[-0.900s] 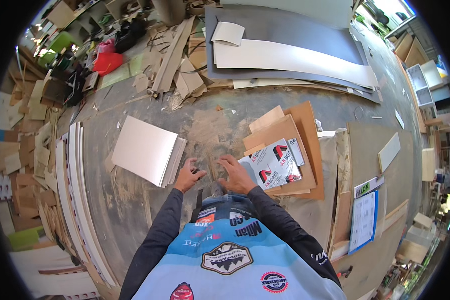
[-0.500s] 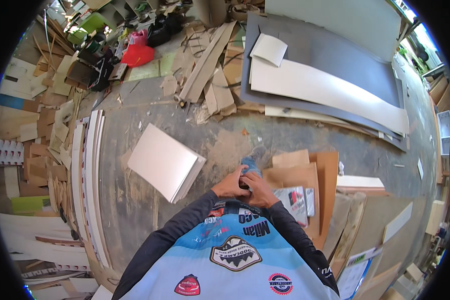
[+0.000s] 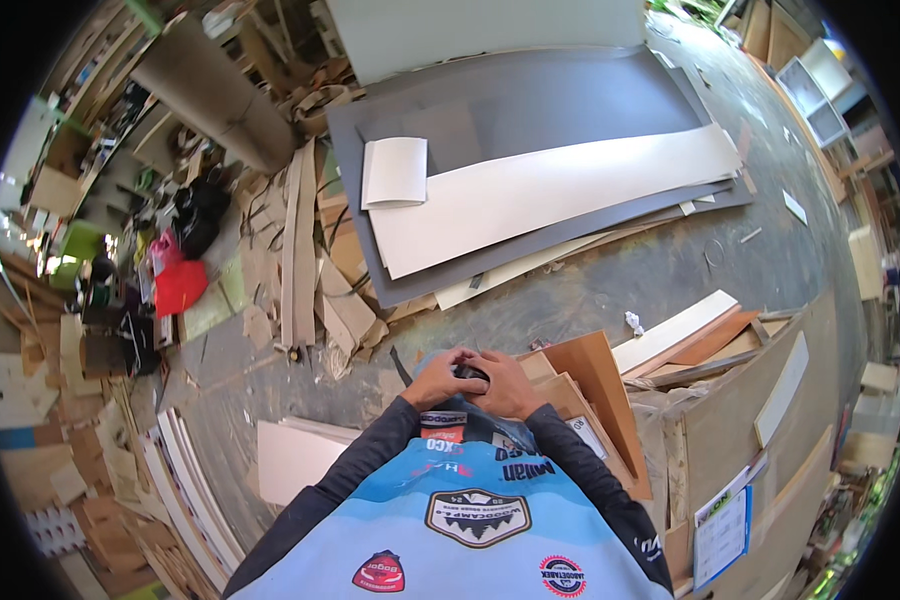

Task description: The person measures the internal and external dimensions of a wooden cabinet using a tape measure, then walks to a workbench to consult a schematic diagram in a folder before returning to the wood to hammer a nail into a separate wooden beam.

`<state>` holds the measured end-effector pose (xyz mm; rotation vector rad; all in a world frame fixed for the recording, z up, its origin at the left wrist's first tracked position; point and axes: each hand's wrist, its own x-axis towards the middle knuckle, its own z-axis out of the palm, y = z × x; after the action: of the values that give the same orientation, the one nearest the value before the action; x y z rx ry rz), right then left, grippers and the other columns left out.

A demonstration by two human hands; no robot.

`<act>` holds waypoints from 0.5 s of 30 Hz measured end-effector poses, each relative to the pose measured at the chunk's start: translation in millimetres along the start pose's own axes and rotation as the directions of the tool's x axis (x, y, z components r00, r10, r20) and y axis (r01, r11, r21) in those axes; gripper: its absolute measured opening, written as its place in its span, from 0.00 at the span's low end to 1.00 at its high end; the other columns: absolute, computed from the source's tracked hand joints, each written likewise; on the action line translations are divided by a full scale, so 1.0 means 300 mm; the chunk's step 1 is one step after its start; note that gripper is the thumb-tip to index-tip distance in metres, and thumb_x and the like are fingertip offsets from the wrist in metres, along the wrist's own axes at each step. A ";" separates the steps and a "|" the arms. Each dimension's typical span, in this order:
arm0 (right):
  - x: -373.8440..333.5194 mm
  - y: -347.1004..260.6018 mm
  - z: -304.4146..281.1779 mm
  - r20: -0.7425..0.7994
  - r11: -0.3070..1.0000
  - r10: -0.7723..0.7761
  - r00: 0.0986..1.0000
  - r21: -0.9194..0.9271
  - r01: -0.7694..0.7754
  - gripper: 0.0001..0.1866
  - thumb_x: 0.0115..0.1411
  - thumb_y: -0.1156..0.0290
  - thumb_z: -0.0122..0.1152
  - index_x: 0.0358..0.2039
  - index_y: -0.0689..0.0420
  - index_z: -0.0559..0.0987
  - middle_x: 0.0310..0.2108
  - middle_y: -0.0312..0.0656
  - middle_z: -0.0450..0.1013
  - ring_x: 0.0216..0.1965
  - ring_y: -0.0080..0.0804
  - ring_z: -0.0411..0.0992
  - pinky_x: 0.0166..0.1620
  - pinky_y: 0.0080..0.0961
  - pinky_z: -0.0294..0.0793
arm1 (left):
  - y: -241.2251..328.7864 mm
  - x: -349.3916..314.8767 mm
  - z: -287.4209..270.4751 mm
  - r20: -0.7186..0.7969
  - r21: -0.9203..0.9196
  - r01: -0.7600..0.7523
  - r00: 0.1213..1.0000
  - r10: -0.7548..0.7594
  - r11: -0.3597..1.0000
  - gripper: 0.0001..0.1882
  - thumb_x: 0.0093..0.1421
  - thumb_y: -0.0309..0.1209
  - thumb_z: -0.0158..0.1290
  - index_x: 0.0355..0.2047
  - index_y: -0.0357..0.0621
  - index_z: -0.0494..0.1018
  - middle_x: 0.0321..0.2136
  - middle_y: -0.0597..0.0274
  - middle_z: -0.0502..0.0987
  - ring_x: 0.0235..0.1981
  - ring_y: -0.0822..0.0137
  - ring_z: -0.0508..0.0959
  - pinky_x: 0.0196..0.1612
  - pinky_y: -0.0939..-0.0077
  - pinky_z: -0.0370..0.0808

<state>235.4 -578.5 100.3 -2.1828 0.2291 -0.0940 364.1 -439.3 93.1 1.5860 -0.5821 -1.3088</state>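
Observation:
In front of my waist, my left hand [image 3: 437, 380] and my right hand [image 3: 505, 386] come together with curled fingers. Between them is a small dark object [image 3: 471, 373], mostly covered by the fingers, and its kind cannot be made out. A thin dark strip [image 3: 400, 367] sticks up just beyond my left hand; whether it joins that object is unclear. To the left of my left forearm lies a stack of white panels [image 3: 295, 462] on the floor, partly covered by my sleeve. Brown boards [image 3: 592, 385] stand close to the right of my right hand.
Ahead, a large grey sheet [image 3: 530, 120] carries a long white panel [image 3: 550, 195] and a small white piece [image 3: 396, 172]. Cardboard scraps [image 3: 300, 250] and a red bag [image 3: 179, 287] lie at left. Long white strips [image 3: 185, 480] line the lower left. A wooden crate [image 3: 730, 430] stands at right.
My view has turned to the right and forward, so the grey sheet sits more central and the white stack drops lower, behind my left arm. Both hands stay together around the dark object.

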 end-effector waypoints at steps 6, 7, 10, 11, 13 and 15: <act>-0.022 0.153 -0.129 -0.346 0.958 0.284 0.894 0.126 -0.256 0.22 0.43 0.61 0.71 0.38 0.57 0.79 0.32 0.48 0.72 0.36 0.51 0.74 0.39 0.43 0.74 | 0.169 0.340 0.058 0.261 0.228 0.062 0.958 -0.122 0.972 0.33 0.46 0.47 0.73 0.45 0.36 0.77 0.35 0.60 0.79 0.38 0.69 0.78 0.43 0.74 0.75; -0.011 0.183 -0.162 -0.371 0.949 0.313 0.874 0.076 -0.307 0.21 0.43 0.61 0.72 0.35 0.58 0.77 0.32 0.48 0.73 0.36 0.52 0.74 0.39 0.44 0.74 | 0.209 0.404 0.077 0.294 0.243 0.081 0.944 -0.153 0.967 0.33 0.46 0.47 0.73 0.44 0.36 0.78 0.34 0.60 0.79 0.36 0.69 0.78 0.41 0.75 0.75; 0.047 0.305 -0.290 -0.405 0.894 0.423 0.811 0.045 -0.445 0.20 0.43 0.61 0.71 0.34 0.59 0.77 0.33 0.49 0.73 0.36 0.52 0.73 0.39 0.44 0.73 | 0.278 0.632 0.114 0.359 0.290 -0.033 0.930 -0.076 0.957 0.32 0.45 0.47 0.74 0.42 0.34 0.79 0.30 0.60 0.80 0.30 0.70 0.78 0.35 0.76 0.75; 0.075 0.346 -0.329 -0.435 0.891 0.428 0.793 0.052 -0.452 0.20 0.43 0.61 0.71 0.34 0.59 0.77 0.33 0.49 0.73 0.37 0.52 0.73 0.39 0.44 0.73 | 0.299 0.710 0.112 0.384 0.302 -0.069 0.922 -0.055 0.951 0.32 0.45 0.46 0.74 0.42 0.34 0.79 0.30 0.60 0.80 0.31 0.71 0.78 0.35 0.76 0.75; 0.130 0.417 -0.413 -0.491 0.877 0.443 0.750 0.066 -0.475 0.20 0.43 0.61 0.70 0.33 0.59 0.76 0.33 0.49 0.73 0.37 0.52 0.73 0.40 0.44 0.73 | 0.374 0.867 0.125 0.431 0.350 -0.111 0.901 -0.055 0.930 0.31 0.45 0.46 0.75 0.40 0.33 0.79 0.28 0.61 0.79 0.31 0.72 0.78 0.34 0.76 0.75; 0.188 0.491 -0.528 -0.527 0.880 0.419 0.739 0.034 -0.474 0.19 0.43 0.61 0.69 0.33 0.60 0.76 0.33 0.49 0.72 0.38 0.53 0.73 0.40 0.44 0.73 | 0.450 1.031 0.150 0.469 0.393 -0.138 0.881 -0.069 0.909 0.30 0.46 0.45 0.74 0.39 0.33 0.78 0.27 0.62 0.79 0.29 0.72 0.77 0.33 0.76 0.74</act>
<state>247.3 -799.8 71.9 -2.0973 1.0898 -0.4129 445.9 -769.1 69.1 1.5705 -1.2642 -1.6370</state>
